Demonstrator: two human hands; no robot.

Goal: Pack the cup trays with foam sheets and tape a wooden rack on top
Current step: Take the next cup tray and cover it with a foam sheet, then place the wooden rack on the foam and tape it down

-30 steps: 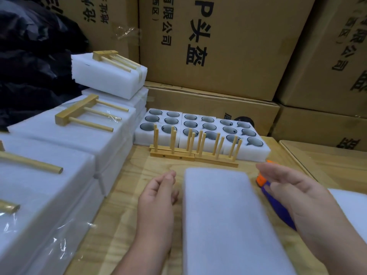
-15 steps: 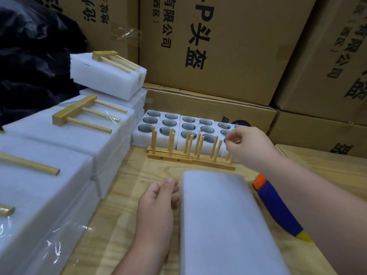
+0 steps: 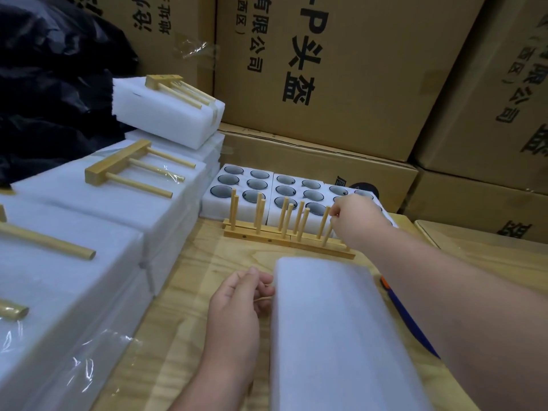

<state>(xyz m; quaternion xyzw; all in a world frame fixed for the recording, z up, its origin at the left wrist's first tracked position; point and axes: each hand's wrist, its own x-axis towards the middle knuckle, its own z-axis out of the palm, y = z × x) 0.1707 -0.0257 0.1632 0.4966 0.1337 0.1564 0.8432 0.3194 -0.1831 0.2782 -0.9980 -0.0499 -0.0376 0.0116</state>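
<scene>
Cardboard boxes [image 3: 341, 69] behind bench [image 3: 189, 292]. Finished taped packs [image 3: 89, 232] at 9 o'clock. Foam-covered pack [image 3: 341, 336] at 6, untaped, left hand [image 3: 237, 304] loosely curled beside it, holding nothing. Right hand [image 3: 355, 218] pinches wooden rack [image 3: 284, 232] peg at 12. Taping left.

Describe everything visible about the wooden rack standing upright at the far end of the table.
The wooden rack looks like pale, light wood: a long flat base with dark screw holes in its front face and round pegs rising in leaning pairs. It stands upright on the wooden table, right in front of the white foam cup trays. The right hand reaches its right-end pegs, fingers curled there.
</scene>
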